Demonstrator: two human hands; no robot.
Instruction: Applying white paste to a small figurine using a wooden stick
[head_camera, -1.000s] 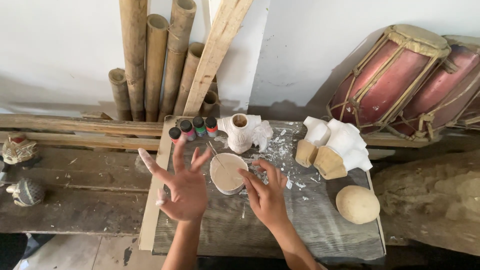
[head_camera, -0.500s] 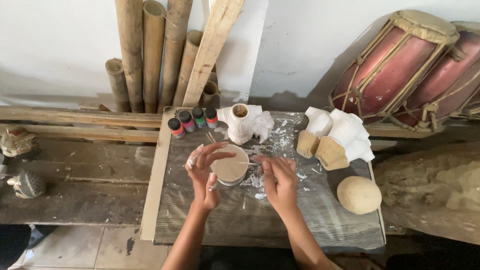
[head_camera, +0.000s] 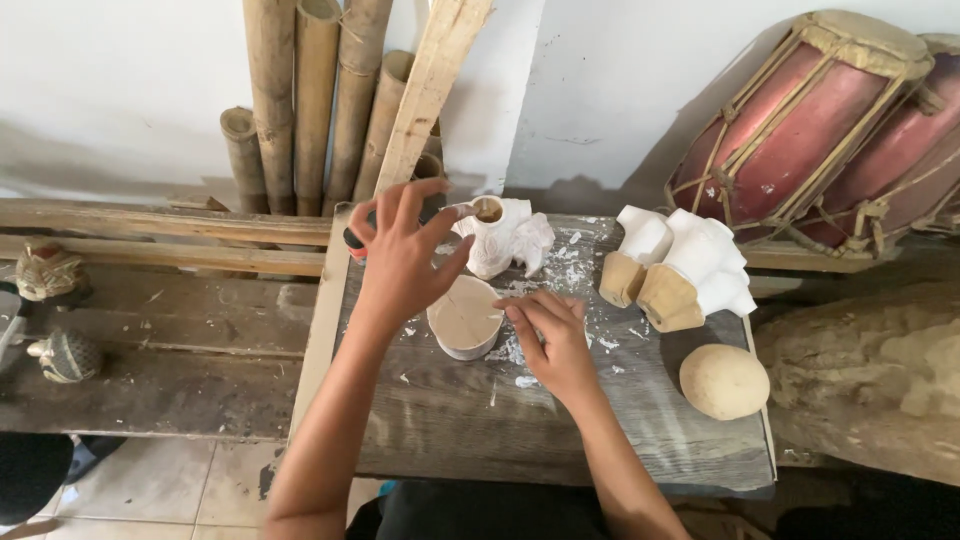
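Note:
A round pale wooden piece (head_camera: 465, 315) with a white-painted rim sits on the grey work board (head_camera: 480, 430). My right hand (head_camera: 552, 342) lies flat on the board, its fingertips against the piece's right side. Raised with fingers spread, my left hand (head_camera: 400, 252) hovers over the board's back left corner, holding nothing. It covers most of a row of small paint bottles (head_camera: 354, 240). Just right of that hand stands a white carved figure (head_camera: 508, 238) with an open top.
Two white-painted carved blocks (head_camera: 682, 268) and a pale wooden dome (head_camera: 724, 381) sit on the board's right side. Bamboo poles (head_camera: 300, 100) and a plank (head_camera: 432, 90) lean on the wall. Red drums (head_camera: 800, 130) lie at right; small carved figures (head_camera: 48, 272) at left.
My left hand has lifted off the round piece and moved back and left over the paint bottles. My right hand stays beside the piece.

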